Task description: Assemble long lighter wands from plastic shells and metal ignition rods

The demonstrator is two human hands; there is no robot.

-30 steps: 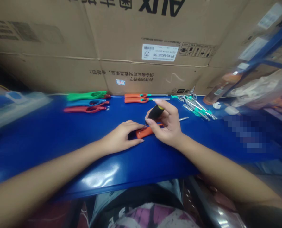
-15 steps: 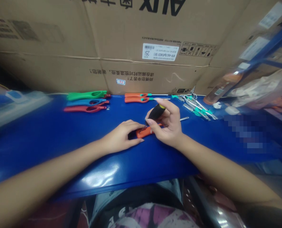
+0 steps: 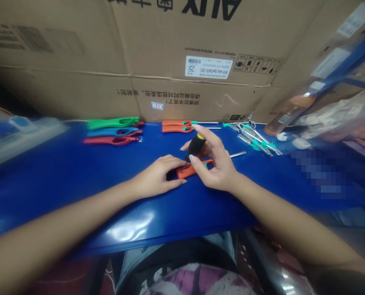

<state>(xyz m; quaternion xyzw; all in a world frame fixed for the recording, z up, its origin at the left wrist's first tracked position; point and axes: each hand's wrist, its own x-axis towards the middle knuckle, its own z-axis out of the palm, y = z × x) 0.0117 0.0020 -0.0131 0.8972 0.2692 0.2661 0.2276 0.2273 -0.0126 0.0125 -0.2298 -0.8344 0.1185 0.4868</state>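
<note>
An orange long-necked lighter (image 3: 191, 170) lies on the blue table (image 3: 108, 164), its metal tube pointing right. My left hand (image 3: 157, 176) grips the butt end of it between thumb and fingers. In my right hand (image 3: 217, 164) is a screwdriver (image 3: 196, 148) with a black handle and a yellow band near the top. It is held tilted, its shaft pointing down at the lighter's handle near my left fingertips. The tip itself is hard to make out. My right hand covers part of the lighter's middle, where a green trigger shows.
Behind stand two orange lighters (image 3: 177, 126); to the left lie green (image 3: 111, 123), blue (image 3: 111, 132) and red (image 3: 108, 140) lighter bodies. Several metal tubes with green parts (image 3: 259, 139) are heaped at the right, near a bottle (image 3: 288, 114). A cardboard box (image 3: 157, 49) walls the back.
My right hand and the screwdriver have shifted slightly left, and the screwdriver's handle has turned a little. More of the lighter's green trigger and tube shows. My left hand stays in place.
</note>
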